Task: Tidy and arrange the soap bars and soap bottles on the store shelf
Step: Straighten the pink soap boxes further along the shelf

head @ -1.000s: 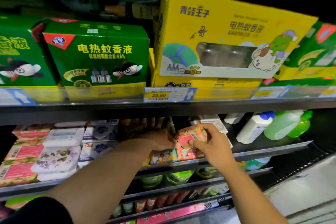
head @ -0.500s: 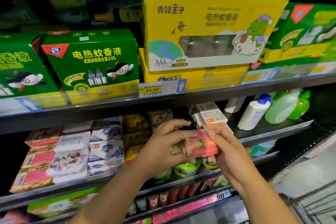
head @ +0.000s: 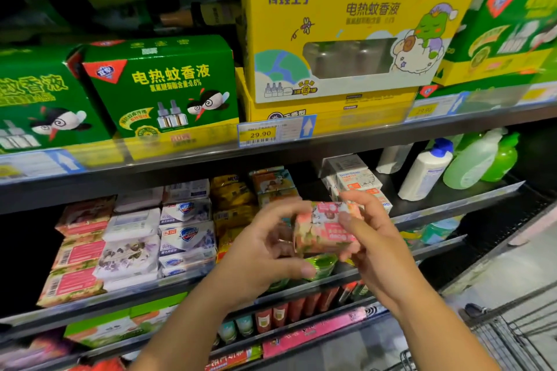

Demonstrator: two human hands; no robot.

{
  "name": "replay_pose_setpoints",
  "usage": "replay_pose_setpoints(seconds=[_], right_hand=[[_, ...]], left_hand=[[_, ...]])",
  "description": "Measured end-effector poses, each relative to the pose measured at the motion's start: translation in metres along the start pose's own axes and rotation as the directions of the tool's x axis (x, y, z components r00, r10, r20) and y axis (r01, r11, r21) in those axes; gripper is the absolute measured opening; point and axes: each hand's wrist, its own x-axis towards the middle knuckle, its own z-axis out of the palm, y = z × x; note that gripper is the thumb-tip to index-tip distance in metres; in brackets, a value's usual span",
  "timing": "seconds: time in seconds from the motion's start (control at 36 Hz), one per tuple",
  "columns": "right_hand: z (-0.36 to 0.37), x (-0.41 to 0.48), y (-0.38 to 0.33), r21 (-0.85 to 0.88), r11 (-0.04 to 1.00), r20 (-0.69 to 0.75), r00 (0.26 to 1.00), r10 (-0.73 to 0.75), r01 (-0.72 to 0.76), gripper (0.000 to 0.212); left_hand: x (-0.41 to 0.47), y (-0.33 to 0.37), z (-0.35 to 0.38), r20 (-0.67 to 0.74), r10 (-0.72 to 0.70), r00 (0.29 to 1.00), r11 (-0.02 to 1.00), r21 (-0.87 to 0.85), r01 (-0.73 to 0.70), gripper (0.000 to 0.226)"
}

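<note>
A pink and peach wrapped soap bar (head: 321, 227) is held in front of the middle shelf, pinched between both hands. My left hand (head: 265, 247) grips its left end and my right hand (head: 372, 238) covers its right end. Behind it on the shelf stand stacks of wrapped soap bars: pink ones (head: 80, 250), white and purple ones (head: 129, 244), blue and white ones (head: 187, 229), yellow ones (head: 230, 199) and white boxed ones (head: 354, 178). To the right stand a white soap bottle with a blue cap (head: 426, 170) and green soap bottles (head: 476, 161).
The upper shelf carries green boxes (head: 162, 87) and a yellow box (head: 346, 36), with a price tag (head: 275, 131) on its edge. Lower shelves hold green tubs (head: 319, 265) and small bottles (head: 271, 315). A wire cart (head: 512, 337) is at bottom right.
Both hands have drawn the pink soap bar away from the stack and out in front of the shelf. The view has tilted slightly, showing more of the lower shelves.
</note>
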Motion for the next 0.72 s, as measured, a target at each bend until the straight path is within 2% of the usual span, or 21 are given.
replay_pose_setpoints(seconds=[0.06,0.11,0.14,0.17,0.22,0.31,0.42,0.47,0.53,0.61,0.67,0.72], right_hand=[[0.003,-0.001,0.0,0.032,0.999,0.049,0.998,0.038,-0.04,0.021],[0.004,-0.004,0.001,0.049,0.996,0.164,0.984,0.068,-0.077,0.04],[0.004,-0.004,0.001,0.048,0.994,0.221,0.971,0.088,-0.101,0.05],[0.004,-0.004,0.002,0.035,0.992,0.261,0.959,0.108,-0.121,0.058],[0.005,-0.004,0.003,-0.088,0.992,0.281,0.953,0.117,-0.096,0.063],[0.013,-0.003,0.004,-0.273,0.962,0.221,0.974,0.053,0.009,0.041],[0.024,-0.002,0.007,-0.236,0.971,0.126,0.992,0.006,0.024,0.048],[0.028,-0.002,0.008,-0.211,0.977,0.072,0.997,-0.008,0.023,0.041],[0.031,-0.004,0.007,-0.204,0.979,0.067,0.998,0.015,-0.001,0.029],[0.035,-0.008,0.004,-0.125,0.989,0.11,0.989,0.097,-0.083,0.013],[0.037,-0.011,0.002,-0.021,0.983,0.175,0.968,0.181,-0.181,0.024],[0.036,-0.011,0.002,0.057,0.969,0.282,0.935,0.214,-0.239,0.052]], left_hand=[[-0.004,0.005,-0.005,0.032,0.033,0.999,0.959,0.279,-0.04,0.068],[-0.007,0.011,-0.009,-0.044,0.111,0.993,0.867,0.492,-0.075,0.056],[-0.007,0.012,-0.012,-0.085,0.141,0.986,0.844,0.531,-0.075,0.051],[-0.009,0.011,-0.014,-0.118,0.153,0.981,0.849,0.523,-0.07,0.048],[-0.013,0.009,-0.019,-0.178,0.109,0.978,0.927,0.373,-0.036,0.042],[-0.02,0.013,-0.017,-0.239,-0.022,0.971,0.998,0.051,0.035,0.034],[-0.024,0.015,-0.011,-0.331,-0.075,0.941,0.997,-0.035,0.068,0.038],[-0.028,0.013,-0.014,-0.281,-0.085,0.956,0.994,-0.083,0.065,0.047],[-0.033,0.009,-0.022,-0.162,-0.075,0.984,0.996,-0.057,0.067,0.055],[-0.038,0.006,-0.032,0.008,-0.008,1.0,0.989,0.145,0.007,0.064],[-0.038,0.005,-0.036,-0.016,0.08,0.997,0.957,0.28,-0.072,0.058],[-0.037,0.004,-0.038,-0.117,0.125,0.985,0.935,0.347,-0.077,0.05]])
